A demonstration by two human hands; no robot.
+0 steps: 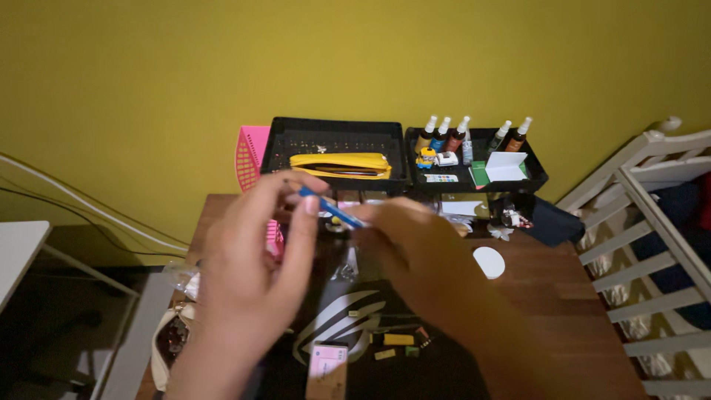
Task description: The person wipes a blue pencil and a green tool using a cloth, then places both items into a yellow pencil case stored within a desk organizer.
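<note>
Two black trays (337, 132) hold a yellow pouch (341, 164) and spray bottles (459, 135).

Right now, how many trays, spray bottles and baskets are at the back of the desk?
Black trays: 2
Spray bottles: 5
Pink basket: 1
Total: 8

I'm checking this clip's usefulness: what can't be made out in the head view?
- Blue stick: motion-blurred, kind unclear; ends covered by left hand and right hand.
- Desk mat: mostly hidden behind both hands.
- Spray bottles in the black tray: too small to tell the contents.
</note>
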